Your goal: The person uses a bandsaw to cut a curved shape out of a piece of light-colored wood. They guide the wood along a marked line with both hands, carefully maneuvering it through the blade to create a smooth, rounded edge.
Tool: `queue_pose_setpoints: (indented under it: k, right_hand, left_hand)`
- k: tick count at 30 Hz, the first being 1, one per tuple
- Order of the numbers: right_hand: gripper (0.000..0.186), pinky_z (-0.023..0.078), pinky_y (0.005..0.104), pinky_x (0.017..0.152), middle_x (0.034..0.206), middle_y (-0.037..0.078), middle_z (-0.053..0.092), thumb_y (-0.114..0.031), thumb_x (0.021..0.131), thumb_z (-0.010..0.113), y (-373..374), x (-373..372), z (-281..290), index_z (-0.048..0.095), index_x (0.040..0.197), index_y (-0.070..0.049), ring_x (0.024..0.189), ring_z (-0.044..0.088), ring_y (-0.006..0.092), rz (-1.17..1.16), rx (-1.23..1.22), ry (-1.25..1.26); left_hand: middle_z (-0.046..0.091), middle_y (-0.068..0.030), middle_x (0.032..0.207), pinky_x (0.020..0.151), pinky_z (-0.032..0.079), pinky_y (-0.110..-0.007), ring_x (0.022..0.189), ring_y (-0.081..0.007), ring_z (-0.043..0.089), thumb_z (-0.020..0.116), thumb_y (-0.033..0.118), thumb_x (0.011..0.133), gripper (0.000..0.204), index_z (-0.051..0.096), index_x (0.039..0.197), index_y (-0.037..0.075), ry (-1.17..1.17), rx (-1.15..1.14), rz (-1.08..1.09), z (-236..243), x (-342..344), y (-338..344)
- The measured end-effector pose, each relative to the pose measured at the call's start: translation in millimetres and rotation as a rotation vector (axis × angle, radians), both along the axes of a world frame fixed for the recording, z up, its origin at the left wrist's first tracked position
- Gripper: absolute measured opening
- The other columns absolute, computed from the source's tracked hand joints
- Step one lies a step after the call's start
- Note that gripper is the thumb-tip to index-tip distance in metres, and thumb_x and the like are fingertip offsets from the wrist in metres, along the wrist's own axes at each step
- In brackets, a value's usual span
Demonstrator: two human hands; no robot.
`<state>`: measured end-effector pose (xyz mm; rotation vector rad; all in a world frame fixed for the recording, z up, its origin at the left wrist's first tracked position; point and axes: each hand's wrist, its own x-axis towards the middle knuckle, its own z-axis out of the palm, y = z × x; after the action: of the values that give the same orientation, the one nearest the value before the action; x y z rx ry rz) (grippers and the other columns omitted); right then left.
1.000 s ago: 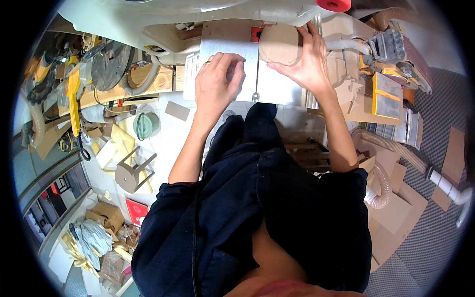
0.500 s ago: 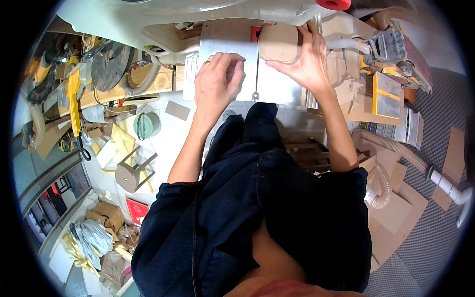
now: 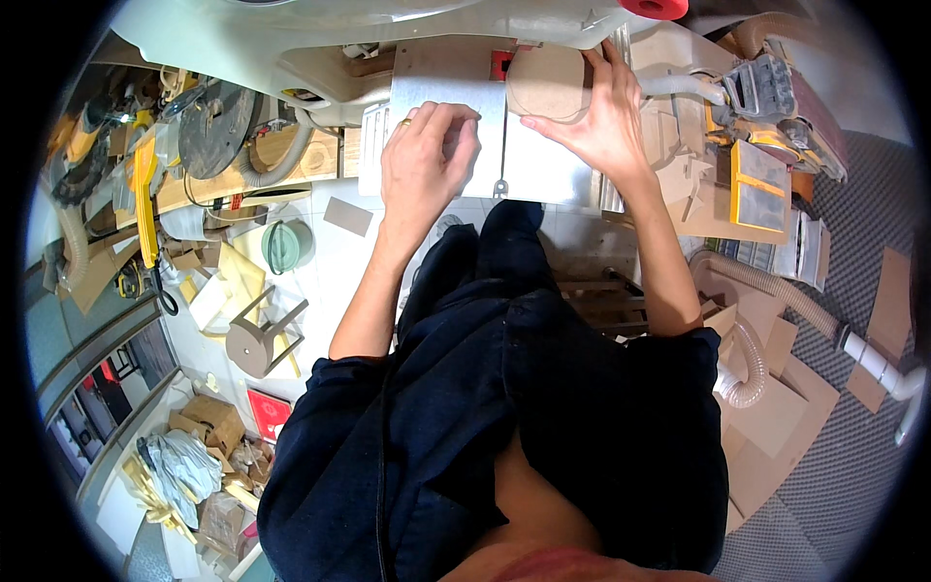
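Observation:
A round tan wooden disc (image 3: 545,82), with the look of fibreboard, lies flat on the metal machine table (image 3: 529,160), right of its slot. My right hand (image 3: 609,121) spans the disc's right side, thumb on the near rim and fingers round the far right rim. Left of the slot, my left hand (image 3: 427,150) rests on the table, loosely curled and apart from the disc; nothing shows in it, though its palm is partly hidden. A small red piece (image 3: 500,66) sits at the slot's far end. The pale machine body (image 3: 369,24) overhangs the table and hides what lies behind.
A wooden bench with a hose (image 3: 270,170) and tools stands on the left. To the right are board offcuts (image 3: 687,184), a yellow-edged box (image 3: 758,189) and a belt sander (image 3: 795,92). A stool (image 3: 254,347) and a green bucket (image 3: 282,246) are on the floor.

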<state>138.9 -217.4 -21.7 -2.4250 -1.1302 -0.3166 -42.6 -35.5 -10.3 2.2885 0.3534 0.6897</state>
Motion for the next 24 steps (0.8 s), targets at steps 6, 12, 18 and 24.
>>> queue_pose_setpoints:
  k: [6, 12, 18, 24]
  right_hand:
    - [0.129, 0.031, 0.0604, 0.124, 0.162, 0.033, 0.034, -0.072, 0.063, 0.091, 0, 0, -1, 0.041, 0.157, 0.0, 0.15, 0.038, 0.0499, -0.009, -0.012, 0.01]
    - [0.129, 0.03, 0.0607, 0.124, 0.163, 0.032, 0.033, -0.071, 0.063, 0.092, 0, -2, 1, 0.04, 0.158, -0.001, 0.15, 0.037, 0.0503, -0.026, -0.016, 0.041]
    - [0.128, 0.03, 0.0611, 0.125, 0.163, 0.033, 0.032, -0.067, 0.063, 0.094, -2, -4, 3, 0.038, 0.159, -0.003, 0.151, 0.035, 0.0516, -0.009, 0.0, 0.046]
    - [0.129, 0.032, 0.0581, 0.123, 0.165, 0.03, 0.032, -0.059, 0.063, 0.097, -14, -14, 4, 0.032, 0.161, -0.005, 0.152, 0.035, 0.0483, 0.083, -0.014, -0.001]
  left_hand:
    - [0.067, -0.0035, 0.086, 0.073, 0.051, -0.035, 0.074, -0.0199, 0.067, 0.074, 0.009, 0.092, 0.009, 0.072, 0.1, 0.009, 0.002, -0.005, -0.001, -1, 0, 0]
    - [0.068, -0.004, 0.087, 0.073, 0.051, -0.035, 0.075, -0.0197, 0.068, 0.073, 0.009, 0.092, 0.008, 0.072, 0.101, 0.008, -0.004, -0.01, -0.008, -2, 0, 1]
    - [0.069, -0.0045, 0.087, 0.073, 0.052, -0.036, 0.075, -0.0205, 0.068, 0.073, 0.01, 0.092, 0.008, 0.073, 0.1, 0.009, 0.009, -0.025, 0.003, 0, 0, 0]
    - [0.068, -0.0049, 0.086, 0.073, 0.052, -0.036, 0.074, -0.0217, 0.067, 0.073, 0.01, 0.092, 0.008, 0.073, 0.1, 0.01, -0.001, -0.013, 0.007, -1, 0, 1]
